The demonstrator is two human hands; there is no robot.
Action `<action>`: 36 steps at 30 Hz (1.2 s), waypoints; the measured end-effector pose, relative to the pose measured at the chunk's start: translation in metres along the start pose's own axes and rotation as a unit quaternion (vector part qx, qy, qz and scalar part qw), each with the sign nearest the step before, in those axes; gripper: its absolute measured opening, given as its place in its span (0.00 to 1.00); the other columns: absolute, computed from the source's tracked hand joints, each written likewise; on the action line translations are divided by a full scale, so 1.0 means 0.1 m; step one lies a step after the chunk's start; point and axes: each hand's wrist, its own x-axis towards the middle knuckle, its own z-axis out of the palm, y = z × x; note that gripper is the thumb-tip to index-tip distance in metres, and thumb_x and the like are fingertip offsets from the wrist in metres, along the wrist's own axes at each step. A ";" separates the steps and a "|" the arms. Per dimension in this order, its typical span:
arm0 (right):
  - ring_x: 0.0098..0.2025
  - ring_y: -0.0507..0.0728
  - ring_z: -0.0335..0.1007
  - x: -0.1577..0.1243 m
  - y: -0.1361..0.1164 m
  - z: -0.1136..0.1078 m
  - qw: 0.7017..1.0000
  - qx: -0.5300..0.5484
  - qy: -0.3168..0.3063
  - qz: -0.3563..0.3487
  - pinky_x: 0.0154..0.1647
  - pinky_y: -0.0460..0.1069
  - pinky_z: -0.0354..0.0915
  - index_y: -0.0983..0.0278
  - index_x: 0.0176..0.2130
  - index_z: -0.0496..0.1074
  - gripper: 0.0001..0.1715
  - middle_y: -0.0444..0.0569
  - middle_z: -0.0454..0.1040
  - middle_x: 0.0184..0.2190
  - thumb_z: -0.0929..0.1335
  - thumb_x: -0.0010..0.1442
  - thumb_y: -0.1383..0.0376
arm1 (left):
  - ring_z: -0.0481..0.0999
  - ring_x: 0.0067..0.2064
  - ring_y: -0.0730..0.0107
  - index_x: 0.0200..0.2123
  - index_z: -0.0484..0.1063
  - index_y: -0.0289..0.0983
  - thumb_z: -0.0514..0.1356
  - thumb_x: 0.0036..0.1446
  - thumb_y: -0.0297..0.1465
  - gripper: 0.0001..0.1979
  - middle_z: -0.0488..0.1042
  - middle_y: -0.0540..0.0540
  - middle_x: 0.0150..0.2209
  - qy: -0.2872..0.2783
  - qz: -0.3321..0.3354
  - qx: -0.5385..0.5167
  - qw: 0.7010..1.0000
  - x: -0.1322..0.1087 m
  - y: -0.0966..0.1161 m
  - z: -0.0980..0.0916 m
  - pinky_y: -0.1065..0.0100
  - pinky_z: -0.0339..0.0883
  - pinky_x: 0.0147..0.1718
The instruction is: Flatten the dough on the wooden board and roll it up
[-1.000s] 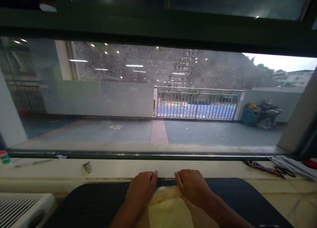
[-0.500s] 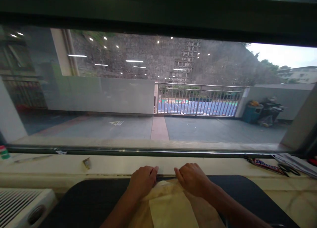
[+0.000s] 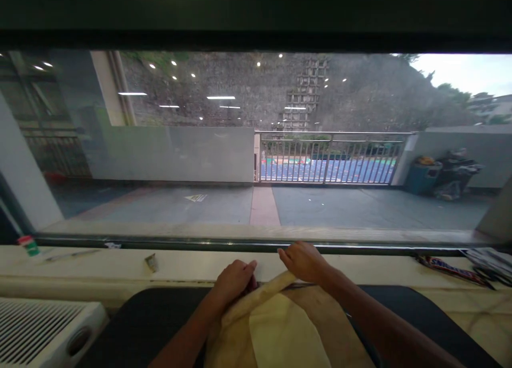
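Note:
A tan cloth item [image 3: 342, 330] with a paler yellow panel [image 3: 282, 330] in its middle hangs or lies over a black tabletop at the bottom of the head view. Its far edge makes a rolled band that rises to the right. My right hand [image 3: 306, 261] is closed on the raised end of this band, above the sill. Lower and to the left, my left hand [image 3: 236, 280] has its fingers curled at the band's other side, thumb pointing up. The cloth's lower end runs out of view.
Beyond the black tabletop [image 3: 136, 325] runs a cream window sill [image 3: 188, 264] below a wide window. On the sill are a small packet [image 3: 151, 262], a red-capped green container [image 3: 29, 245], a Snickers wrapper [image 3: 452, 269] and black-handled scissors [image 3: 492, 274]. A white vented unit [image 3: 48, 325] stands left.
My right hand has moved up and away, lifting the right end of the cloth's far edge into a slanted band. My left hand stays low. The view has shifted slightly.

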 end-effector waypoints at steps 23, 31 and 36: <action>0.34 0.56 0.77 -1.42 -0.07 0.20 0.987 0.065 -0.009 0.146 0.32 0.49 0.57 0.56 0.33 0.75 0.26 0.45 0.79 0.31 0.54 0.72 0.60 | 0.61 0.67 0.55 0.66 0.60 0.39 0.42 0.70 0.37 0.25 0.62 0.41 0.67 0.040 0.169 0.183 0.968 -0.43 0.29 0.46 0.49 0.54 0.65; 0.30 0.56 0.75 -1.16 0.00 -0.17 0.994 0.013 -0.011 0.105 0.30 0.49 0.51 0.59 0.28 0.76 0.29 0.49 0.79 0.27 0.55 0.72 0.58 | 0.52 0.70 0.51 0.64 0.64 0.41 0.45 0.69 0.37 0.23 0.57 0.43 0.69 0.045 0.158 0.201 0.966 -0.37 0.32 0.42 0.43 0.52 0.65; 0.31 0.53 0.75 -1.25 -0.01 -0.03 0.996 0.020 0.002 0.090 0.31 0.48 0.54 0.59 0.32 0.75 0.26 0.46 0.79 0.30 0.55 0.72 0.61 | 0.52 0.70 0.50 0.67 0.57 0.39 0.43 0.69 0.40 0.27 0.56 0.41 0.69 0.065 0.141 0.203 0.967 -0.44 0.28 0.47 0.40 0.49 0.65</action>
